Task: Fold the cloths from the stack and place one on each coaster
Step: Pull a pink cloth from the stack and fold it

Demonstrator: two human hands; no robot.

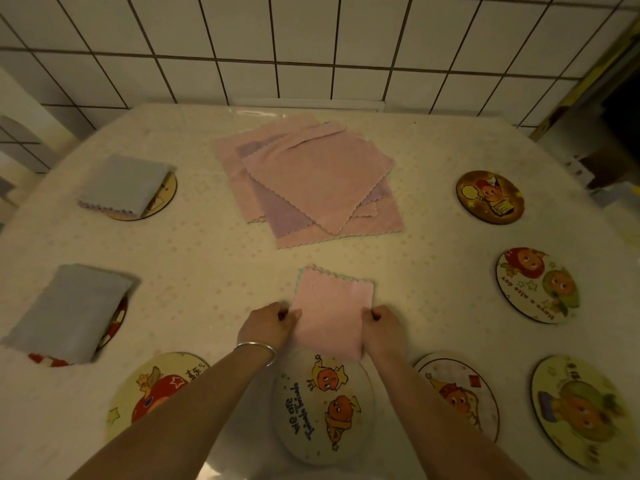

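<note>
**Folding the third cloth, coaster waiting just below**

Holding a folded pink cloth [331,315] by its two side edges, the person has it lying on the desk [214,258] near the middle, its near edge just overlapping the far rim of the near-centre coaster [322,407]. The left hand [268,325] pinches the cloth's left edge with curled fingers; the right hand [379,329] pinches the right edge the same way.

Two coasters on the left already carry folded blue-grey cloths, one far [126,185] and one nearer [65,313]. The stack [308,178] of unfolded pink cloths sits at the far centre. Bare coasters remain along the near edge and down the right side, for instance the far-right coaster [490,197].

The step in hand looks like the end of a fold, or the start of carrying the cloth off. The next move calls for keeping both pinches so the fold does not spring open, then drawing the cloth a little nearer and setting it square on the coaster below.
</note>
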